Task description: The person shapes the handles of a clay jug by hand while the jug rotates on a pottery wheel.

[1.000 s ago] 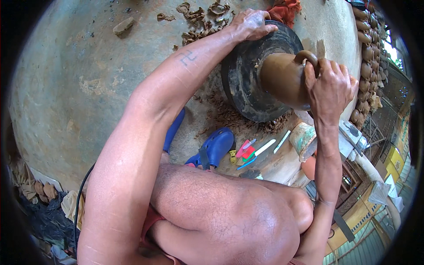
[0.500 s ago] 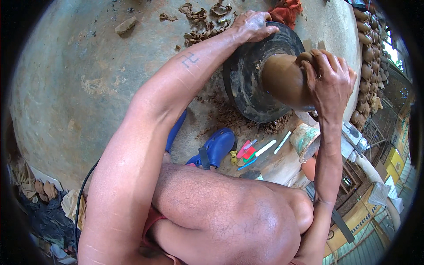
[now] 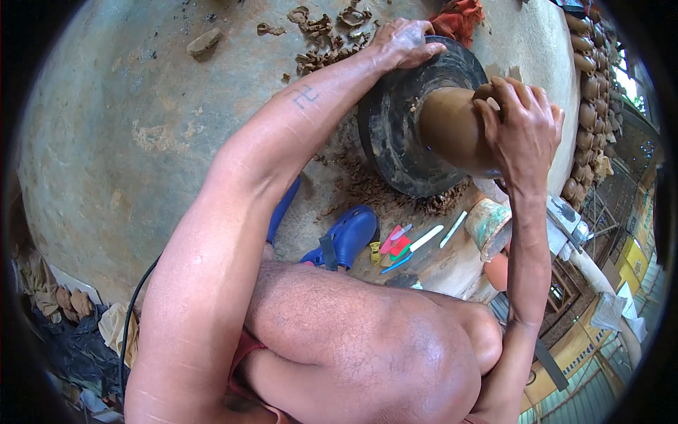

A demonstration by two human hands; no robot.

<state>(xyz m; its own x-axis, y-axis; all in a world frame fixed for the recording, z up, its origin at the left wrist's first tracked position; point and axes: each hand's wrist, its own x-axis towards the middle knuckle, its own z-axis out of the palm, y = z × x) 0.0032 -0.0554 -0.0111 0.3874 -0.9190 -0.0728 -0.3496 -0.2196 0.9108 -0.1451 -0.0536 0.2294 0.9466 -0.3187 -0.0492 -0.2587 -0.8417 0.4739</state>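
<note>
Since the earlier frames your right hand (image 3: pixel 522 124) has slid from the side of the pot (image 3: pixel 452 131) up over its mouth, and your left hand (image 3: pixel 402 42) has stayed on the rim of the wheel (image 3: pixel 395 134).

From the head view, take the wheel as your landmark. The pot, brown and smooth, sits at the wheel's centre, its body already rounded and closed in toward a narrow neck. Your right fingers (image 3: pixel 494 106) curl over that neck and hold it; the mouth itself is hidden under them. Your left fingers lie flat and spread on the wheel's far edge, gripping nothing.

Beyond the wheel lie clay scraps (image 3: pixel 318 35) and a red cloth (image 3: pixel 462 18). On the near side, trimmings (image 3: pixel 367 187) litter the floor, then a blue shoe (image 3: pixel 346 237), and beside it a few coloured tools (image 3: pixel 409 244). To the wheel's right stands a row of pots (image 3: pixel 586 106).

By the look of it the shaping is mostly done: the body is formed, and what seems left is finishing the neck and lifting the pot off the wheel.
</note>
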